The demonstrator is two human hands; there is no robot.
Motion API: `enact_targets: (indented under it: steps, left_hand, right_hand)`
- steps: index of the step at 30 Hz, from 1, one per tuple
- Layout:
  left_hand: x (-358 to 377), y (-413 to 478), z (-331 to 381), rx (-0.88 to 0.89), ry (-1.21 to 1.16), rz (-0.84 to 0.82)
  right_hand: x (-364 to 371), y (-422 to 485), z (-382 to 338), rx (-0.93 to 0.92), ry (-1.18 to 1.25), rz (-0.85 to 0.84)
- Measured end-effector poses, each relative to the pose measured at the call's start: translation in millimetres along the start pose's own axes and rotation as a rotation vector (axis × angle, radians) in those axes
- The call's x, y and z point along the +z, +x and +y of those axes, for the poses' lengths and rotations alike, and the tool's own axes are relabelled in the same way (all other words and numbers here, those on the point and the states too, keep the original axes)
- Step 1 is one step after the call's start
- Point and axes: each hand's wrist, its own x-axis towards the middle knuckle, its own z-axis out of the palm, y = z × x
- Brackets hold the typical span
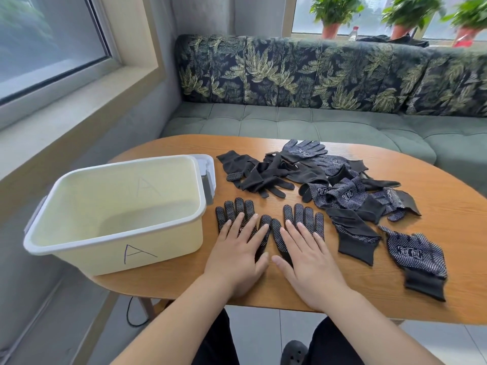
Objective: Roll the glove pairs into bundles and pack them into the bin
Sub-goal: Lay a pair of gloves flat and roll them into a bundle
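Your left hand (237, 251) and right hand (309, 255) lie flat with fingers straight. Each presses one black, white-dotted glove of the pair (230, 210) spread side by side on the table (448, 206). The cream bin (163, 248), marked A, stands to the left, and the tangled glove heap (342, 191) lies beyond.

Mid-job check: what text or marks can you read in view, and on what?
"A": handwritten on the front outer wall of the cream plastic bin.
"A": again on its inner far wall.
Framed white logo on the dark dotted knit glove lying apart at the right: two characters, too blurred to read.
Same logos in the glove pile: too small.
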Motion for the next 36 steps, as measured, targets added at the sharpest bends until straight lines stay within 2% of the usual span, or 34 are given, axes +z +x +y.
enact_targets:
  steps: [10, 12, 17, 23, 28, 33, 36]
  left_hand:
    - [5.0, -0.5, -0.7, -0.025, 0.019, 0.004]
    - [4.5, -3.8, -0.3, -0.032, -0.018, 0.057]
    - [10.7, -22.9, -4.0, 0.076, -0.149, 0.325]
    - [10.6, -49.2, -10.9, 0.120, -0.155, 0.279]
    - [2.4, -54.4, -17.7, 0.193, -0.196, 0.381]
    - [1.3, -48.3, -14.5, 0.219, -0.170, 0.470]
    - [-2.1, -42.1, -8.7, 0.150, -0.214, 0.526]
  right_hand:
    - [4.1, -2.2, -3.7, 0.030, 0.026, 0.007]
    - [2.8, -5.1, -3.8, 0.031, 0.058, 0.052]
    - [5.9, -13.2, -0.8, -0.070, 0.177, 0.247]
    - [8.0, -8.8, -0.5, -0.110, 0.175, 0.234]
    - [5.9, -16.0, -2.4, -0.121, 0.185, 0.437]
    - [6.7, -14.2, -2.7, -0.129, 0.190, 0.391]
    - [6.4, -14.0, -0.7, -0.155, 0.214, 0.369]
